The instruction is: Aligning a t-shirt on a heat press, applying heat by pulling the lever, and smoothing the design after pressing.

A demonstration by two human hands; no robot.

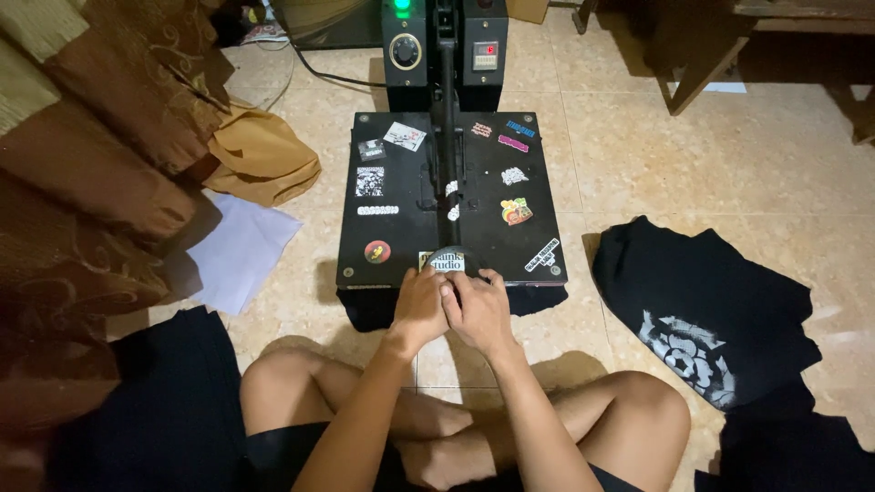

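A: Here, what is held by the two hands?

B: The round knob [453, 261] at the near end of the press handle [447, 118] is covered by both; the left hand [419, 305] is laid over its left side and the right hand [480, 310] over its right, with the fingers [453, 290] curled shut on it and the two hands touching each other.

A: And where is the heat press [453, 196] placed?

B: It is set on the tiled floor [693, 173], just beyond the crossed legs [456, 419] of the seated person; its black top plate is seen lowered and is dotted with stickers; a black cloth [547, 299] is caught beneath the plate and shows at the near edge; a green lamp [402, 5] is lit on the control box at the far end.

A: What is found around it?

B: A black shirt with a white print [702, 314] is spread on the floor to the right; a white sheet [239, 251] and an ochre cloth [260, 155] lie to the left, beside brown patterned fabric [82, 164]; a stack of dark cloth [155, 401] is seen at the near left.
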